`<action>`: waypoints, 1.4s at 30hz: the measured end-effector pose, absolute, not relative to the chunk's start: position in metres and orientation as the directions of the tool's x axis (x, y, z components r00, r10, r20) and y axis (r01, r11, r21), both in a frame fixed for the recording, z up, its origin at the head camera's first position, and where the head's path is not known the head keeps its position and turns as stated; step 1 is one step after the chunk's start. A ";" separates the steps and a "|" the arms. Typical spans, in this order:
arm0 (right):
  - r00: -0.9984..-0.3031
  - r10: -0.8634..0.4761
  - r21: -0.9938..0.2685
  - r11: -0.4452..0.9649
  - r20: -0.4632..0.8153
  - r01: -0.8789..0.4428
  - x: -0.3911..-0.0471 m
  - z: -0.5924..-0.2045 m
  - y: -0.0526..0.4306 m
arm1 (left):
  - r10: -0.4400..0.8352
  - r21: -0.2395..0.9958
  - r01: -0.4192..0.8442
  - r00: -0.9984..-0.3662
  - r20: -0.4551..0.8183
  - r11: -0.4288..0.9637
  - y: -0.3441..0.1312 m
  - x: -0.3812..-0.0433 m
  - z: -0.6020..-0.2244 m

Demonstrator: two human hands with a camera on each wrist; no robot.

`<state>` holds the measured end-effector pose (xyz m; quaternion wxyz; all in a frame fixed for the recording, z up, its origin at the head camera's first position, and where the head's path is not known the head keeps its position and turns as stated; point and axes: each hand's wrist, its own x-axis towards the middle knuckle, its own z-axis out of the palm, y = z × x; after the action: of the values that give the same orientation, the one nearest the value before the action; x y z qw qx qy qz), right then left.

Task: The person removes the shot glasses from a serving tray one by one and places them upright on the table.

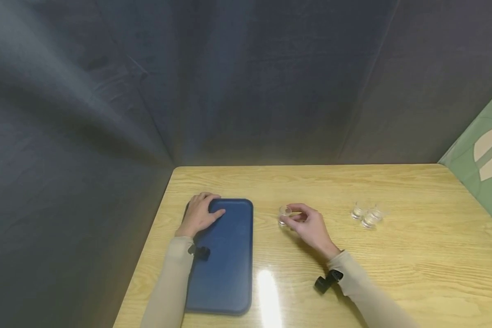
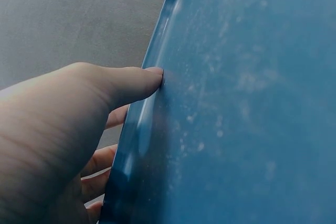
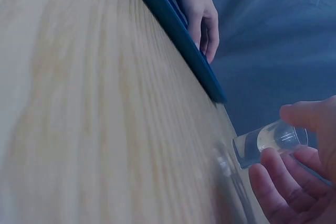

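Note:
A small clear glass (image 1: 284, 216) is pinched between the thumb and fingers of my right hand (image 1: 311, 228), just right of the tray. In the right wrist view the glass (image 3: 270, 140) looks empty; whether its base touches the wood cannot be told. My left hand (image 1: 198, 216) holds the left edge of a dark blue rectangular tray (image 1: 225, 259) near its far corner. In the left wrist view the thumb (image 2: 142, 83) lies over the tray's rim, with the fingers on the outer side, partly hidden by it.
Three more small clear glasses (image 1: 368, 217) stand close together on the wooden table (image 1: 410, 255), right of my right hand. Dark curtains (image 1: 262, 91) border the table at the back and left. A green patterned cloth (image 1: 485, 155) shows at the far right.

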<state>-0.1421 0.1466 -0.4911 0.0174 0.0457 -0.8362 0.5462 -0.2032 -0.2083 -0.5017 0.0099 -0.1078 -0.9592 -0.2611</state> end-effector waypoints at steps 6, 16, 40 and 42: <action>-0.995 -0.027 -0.908 0.408 0.095 -0.097 -0.140 -0.491 0.162 | 0.191 0.512 0.192 -0.980 0.056 0.837 -0.208 -0.203 -0.500; -0.996 0.033 -0.891 0.450 0.088 -0.064 -0.134 -0.490 0.191 | 0.186 0.519 0.178 -0.982 0.037 0.836 -0.207 -0.202 -0.498; -0.976 0.118 -0.829 0.552 0.182 -0.088 -0.112 -0.482 0.247 | 0.187 0.511 0.191 -0.981 0.059 0.838 -0.206 -0.202 -0.499; -0.976 0.119 -0.826 0.557 0.184 -0.088 -0.110 -0.481 0.251 | 0.190 0.509 0.196 -0.980 0.064 0.838 -0.206 -0.202 -0.499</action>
<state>-0.1103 0.2509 -0.4814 0.1096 -0.0089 -0.8754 0.4707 -0.2017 -0.2063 -0.4990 0.0054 -0.1006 -0.9587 -0.2658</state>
